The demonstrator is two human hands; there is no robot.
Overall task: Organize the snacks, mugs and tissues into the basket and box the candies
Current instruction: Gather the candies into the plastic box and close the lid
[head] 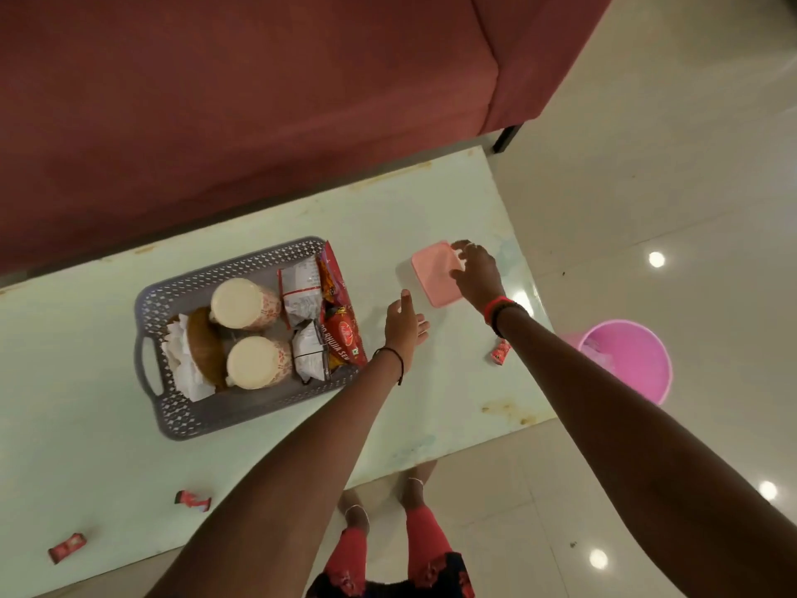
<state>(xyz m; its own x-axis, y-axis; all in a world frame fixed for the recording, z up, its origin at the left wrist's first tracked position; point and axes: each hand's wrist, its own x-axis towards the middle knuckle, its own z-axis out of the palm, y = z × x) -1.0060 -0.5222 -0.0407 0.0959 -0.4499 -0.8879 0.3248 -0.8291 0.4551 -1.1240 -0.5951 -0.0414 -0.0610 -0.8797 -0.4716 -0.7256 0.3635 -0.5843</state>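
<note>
A grey perforated basket (207,414) sits on the pale green table and holds two cream mugs (243,304), white tissues (181,360) around a brown holder, and red and white snack packets (340,334). To its right lies a small box with a pink lid (433,276). My right hand (476,269) rests its fingers on the lid's far right edge. My left hand (403,323) hovers just left of the box, fingers apart and holding nothing. Three red candies lie loose: one (500,351) under my right forearm, two (193,499) (67,547) near the front left.
A maroon sofa (258,101) runs along the table's far side. A pink bucket (625,360) stands on the tiled floor right of the table (431,200). My feet show below the table's near edge.
</note>
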